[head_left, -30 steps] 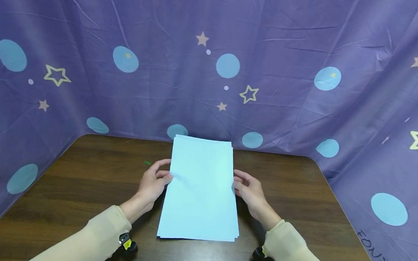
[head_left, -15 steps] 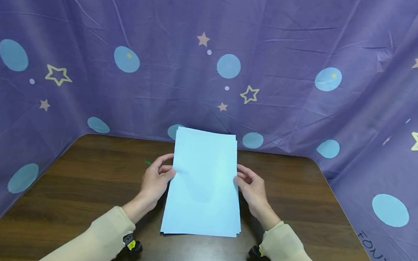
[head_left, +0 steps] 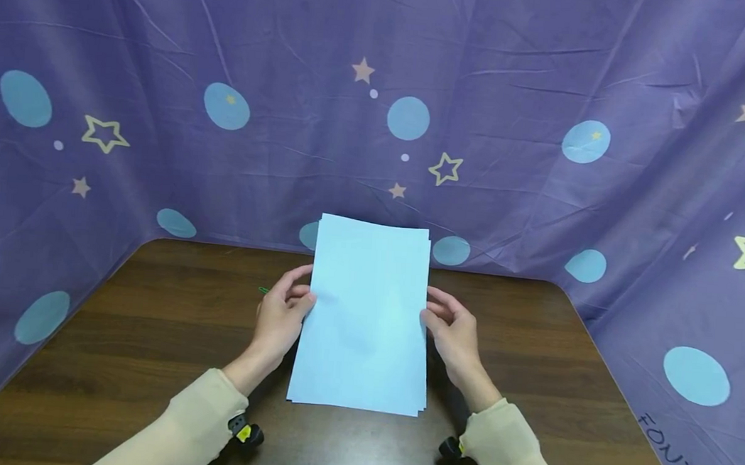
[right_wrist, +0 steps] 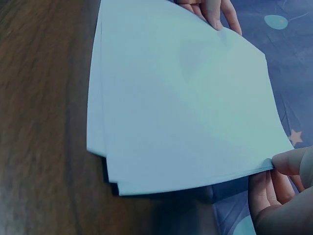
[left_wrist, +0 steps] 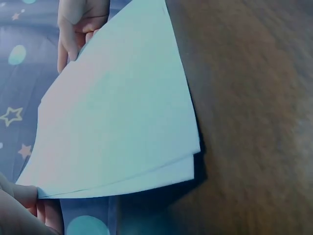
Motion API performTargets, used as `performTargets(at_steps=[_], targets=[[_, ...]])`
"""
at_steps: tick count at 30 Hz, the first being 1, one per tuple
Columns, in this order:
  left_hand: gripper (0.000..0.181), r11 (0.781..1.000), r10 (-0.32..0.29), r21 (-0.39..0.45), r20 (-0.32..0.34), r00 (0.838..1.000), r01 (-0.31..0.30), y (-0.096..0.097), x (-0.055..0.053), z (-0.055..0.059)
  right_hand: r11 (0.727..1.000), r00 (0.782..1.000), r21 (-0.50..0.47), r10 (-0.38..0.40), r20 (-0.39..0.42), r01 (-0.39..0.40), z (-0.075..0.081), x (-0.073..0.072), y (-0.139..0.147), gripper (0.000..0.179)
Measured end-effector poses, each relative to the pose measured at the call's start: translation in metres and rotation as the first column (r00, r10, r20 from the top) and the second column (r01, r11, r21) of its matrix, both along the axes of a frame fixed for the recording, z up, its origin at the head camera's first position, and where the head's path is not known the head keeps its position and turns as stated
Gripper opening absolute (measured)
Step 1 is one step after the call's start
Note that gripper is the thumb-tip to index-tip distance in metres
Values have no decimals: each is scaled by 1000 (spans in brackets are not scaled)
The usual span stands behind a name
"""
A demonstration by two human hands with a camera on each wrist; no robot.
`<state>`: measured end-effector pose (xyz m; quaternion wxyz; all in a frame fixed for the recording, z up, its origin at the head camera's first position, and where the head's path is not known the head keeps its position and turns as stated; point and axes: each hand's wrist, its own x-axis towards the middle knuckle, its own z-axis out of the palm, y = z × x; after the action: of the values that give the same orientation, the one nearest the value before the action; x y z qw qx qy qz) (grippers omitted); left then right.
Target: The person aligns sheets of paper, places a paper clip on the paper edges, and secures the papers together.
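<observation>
Several pale blue sheets of paper (head_left: 367,317) are held up in a slightly uneven stack, lifted off the table and tilted. My left hand (head_left: 280,319) pinches the stack's left edge, thumb in front and fingers behind. At the opposite edge my right hand (head_left: 456,330) pinches it the same way. In the left wrist view the corners of the sheets (left_wrist: 122,122) stand out of line, one below another. The right wrist view also has the sheets (right_wrist: 186,112) fanned a little at the near corners, with a shadow under them.
A small green paper clip (head_left: 263,290) lies on the brown wooden table (head_left: 175,320), just behind my left hand. A purple curtain (head_left: 510,77) with stars and dots hangs round the table's back and sides.
Both hands have raised the paper stack, and its top edge now reaches higher against the curtain. The stack has also shifted slightly to the right.
</observation>
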<state>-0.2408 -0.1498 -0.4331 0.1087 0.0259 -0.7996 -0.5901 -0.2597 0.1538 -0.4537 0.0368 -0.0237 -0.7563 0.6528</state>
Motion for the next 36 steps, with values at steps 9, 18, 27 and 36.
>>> performTargets(at_steps=[9, 18, 27, 36], targets=[[50, 999, 36, -5, -84, 996, -36, 5, 1, 9, 998, 987, -40, -53, -155, 47, 10, 7, -2, 41], [49, 999, 53, 0, -191, 980, -54, 8, 4, 19, 993, 935, -76, -106, -340, 85, 16, 10, -4, 41], [46, 995, 61, 91, -299, 952, -35, 11, 5, 23, 988, 865, -109, -151, -478, 112, 24, 12, -4, 38], [43, 989, 102, 141, -390, 915, -50, 17, 4, 25, 979, 796, -162, -196, -573, 124, 29, 13, -7, 37]])
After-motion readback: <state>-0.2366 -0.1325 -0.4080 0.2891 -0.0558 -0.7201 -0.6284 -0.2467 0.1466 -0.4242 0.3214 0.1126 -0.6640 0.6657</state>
